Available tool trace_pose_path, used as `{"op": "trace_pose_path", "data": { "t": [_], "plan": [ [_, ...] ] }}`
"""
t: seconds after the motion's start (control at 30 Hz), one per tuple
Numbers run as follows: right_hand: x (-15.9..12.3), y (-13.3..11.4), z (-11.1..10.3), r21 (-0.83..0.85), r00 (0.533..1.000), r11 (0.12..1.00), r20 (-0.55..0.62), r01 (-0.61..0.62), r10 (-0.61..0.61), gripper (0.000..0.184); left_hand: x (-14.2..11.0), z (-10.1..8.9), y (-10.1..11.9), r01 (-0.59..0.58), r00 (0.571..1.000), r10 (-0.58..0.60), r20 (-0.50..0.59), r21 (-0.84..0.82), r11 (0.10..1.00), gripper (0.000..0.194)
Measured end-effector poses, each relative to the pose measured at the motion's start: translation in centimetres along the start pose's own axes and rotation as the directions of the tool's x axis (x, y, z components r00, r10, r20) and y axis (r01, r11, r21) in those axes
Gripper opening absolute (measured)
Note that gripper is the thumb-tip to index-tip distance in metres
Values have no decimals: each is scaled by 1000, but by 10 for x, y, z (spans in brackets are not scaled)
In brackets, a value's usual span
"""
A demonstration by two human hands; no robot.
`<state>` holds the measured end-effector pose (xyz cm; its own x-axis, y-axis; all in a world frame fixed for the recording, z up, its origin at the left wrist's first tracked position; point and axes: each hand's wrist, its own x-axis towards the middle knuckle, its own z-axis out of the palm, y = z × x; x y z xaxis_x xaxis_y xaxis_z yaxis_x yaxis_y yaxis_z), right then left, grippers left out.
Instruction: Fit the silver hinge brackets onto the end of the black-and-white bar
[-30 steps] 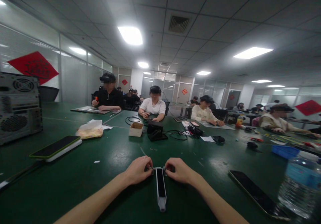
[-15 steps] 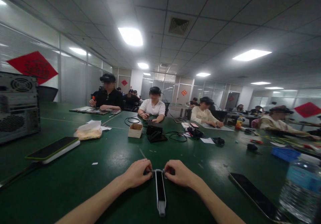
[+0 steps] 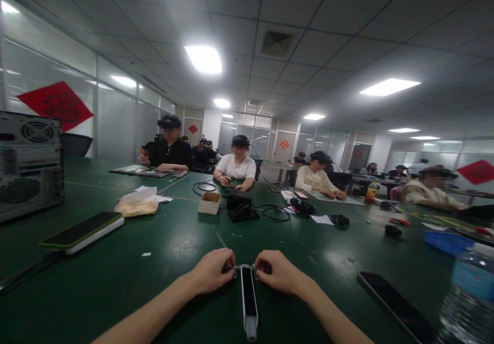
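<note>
In the middle foreground, a slim white device with a long black face (image 3: 248, 293) lies lengthwise, its narrow pale tip toward me. My left hand (image 3: 214, 271) is closed in a pinch on a small metallic part at the left of its far end. On the opposite side my right hand (image 3: 280, 271) pinches a similar small metallic part. Fingertips cover most of both small parts, so their exact kind is hidden. Whether the device rests on the green table (image 3: 185, 308) or is lifted slightly, I cannot tell.
On the left lie a power bank-like slab (image 3: 83, 229) and a plastic bag (image 3: 137, 203). Ahead are a small open box (image 3: 209, 203) and a black stand (image 3: 241, 207). A phone (image 3: 397, 305) and water bottle (image 3: 469, 295) sit at right. Several people work around.
The whole view has shifted slightly, with the scene a little lower and to the right. Both hands keep the same pinch at the device's far end.
</note>
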<state>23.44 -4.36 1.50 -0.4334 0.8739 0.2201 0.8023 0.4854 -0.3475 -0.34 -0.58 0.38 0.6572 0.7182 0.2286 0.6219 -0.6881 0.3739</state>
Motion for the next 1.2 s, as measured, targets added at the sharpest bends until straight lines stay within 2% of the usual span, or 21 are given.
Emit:
{"op": "trace_pose_path", "data": {
  "t": [0.33, 0.67, 0.87, 1.0, 1.1, 1.2],
  "plan": [
    [0, -5, -4, 14, 1000, 1000, 14, -20, 20, 15, 0, -1, 3, 37, 999, -37, 18, -10, 999, 15],
    [-1, -6, -5, 13, 1000, 1000, 22, -21, 21, 15, 0, 0, 2, 44, 999, -41, 31, -101, 994, 19],
    [-2, -8, -9, -29, 1000, 1000, 26, -10, 11, 17, -1, 0, 2, -10, 1000, 10, 5, -37, 999, 14],
    [-4, -15, -19, -108, 998, 994, -63, 20, -27, 20, 0, -1, 3, -25, 1000, 25, 10, -17, 1000, 14],
    [-7, -31, -21, -142, 988, 987, -123, 79, -97, 21, 0, -1, 2, -46, 999, 46, -5, -18, 999, 16],
    [-8, -51, -11, -106, 984, 979, 39, 175, -172, 26, 1, -1, 2, -55, 998, 55, -10, -20, 998, 16]
  ]
}}
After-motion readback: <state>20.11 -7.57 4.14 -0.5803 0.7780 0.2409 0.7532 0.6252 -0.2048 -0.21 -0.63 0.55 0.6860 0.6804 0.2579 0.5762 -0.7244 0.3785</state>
